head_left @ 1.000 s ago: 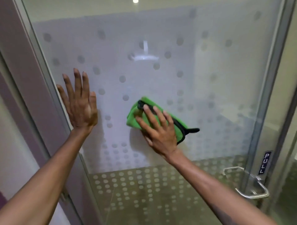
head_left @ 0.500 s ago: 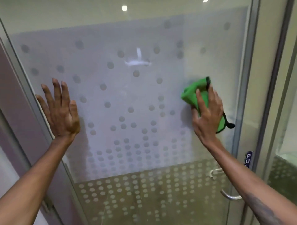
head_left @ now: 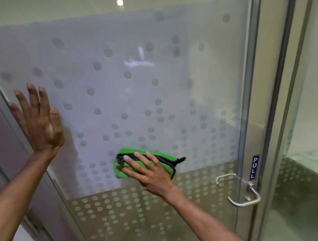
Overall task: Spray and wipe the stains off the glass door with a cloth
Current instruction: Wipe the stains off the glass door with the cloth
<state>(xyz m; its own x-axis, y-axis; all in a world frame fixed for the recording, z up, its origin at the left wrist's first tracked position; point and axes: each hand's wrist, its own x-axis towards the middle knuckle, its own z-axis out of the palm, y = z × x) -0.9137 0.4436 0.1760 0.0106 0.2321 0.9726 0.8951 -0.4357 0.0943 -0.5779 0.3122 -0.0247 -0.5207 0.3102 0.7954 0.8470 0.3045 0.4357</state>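
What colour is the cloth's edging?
Black edging on a green cloth, clearest in the head view.

Both your forearms are bare as far as they show, with no sleeve or cuff reaching into view. Your left hand [head_left: 40, 123] and right hand [head_left: 151, 173] wear no gloves, rings or watch. Your nails are short and unpainted. No marking shows clearly on either arm.

soft even indoor light; ceiling lamp [head_left: 119, 2] glare up top; edges bowed, slightly blurred.
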